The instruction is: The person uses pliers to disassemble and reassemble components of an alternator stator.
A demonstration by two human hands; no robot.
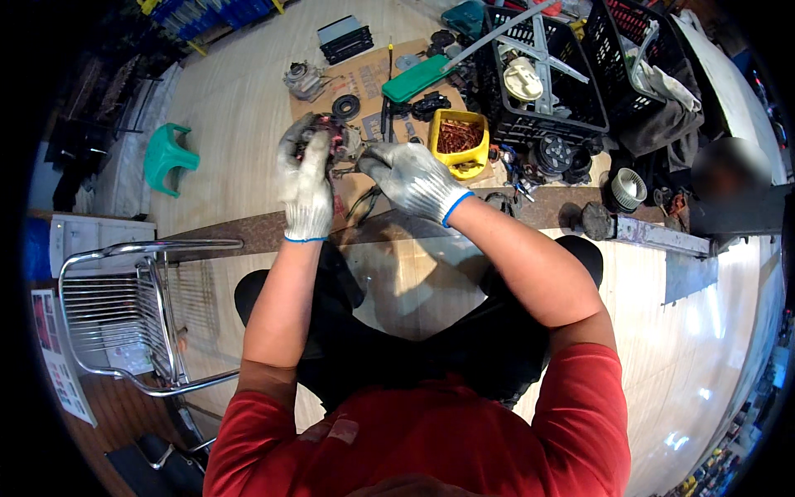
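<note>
My left hand [305, 178], in a white work glove with a blue cuff, is closed round a dark metal part with reddish windings [333, 137]. Its exact kind cannot be made out. My right hand [414, 178], gloved the same way, reaches in from the right with its fingers pressed together at the part's edge. What those fingers grip is too small to name. Below the hands, a pair of pliers [363, 204] with dark handles lies by the cardboard. Right of my right hand stands a yellow container [460, 168] filled with copper-coloured scraps.
Cardboard [356, 81] carries a black ring [346, 106] and a metal motor-like housing [303, 80]. A green-headed pole [416, 79] leans over a black crate [538, 124]. A green stool [171, 157] and a chrome chair [149, 315] stand left; a white fan wheel [627, 189] lies right.
</note>
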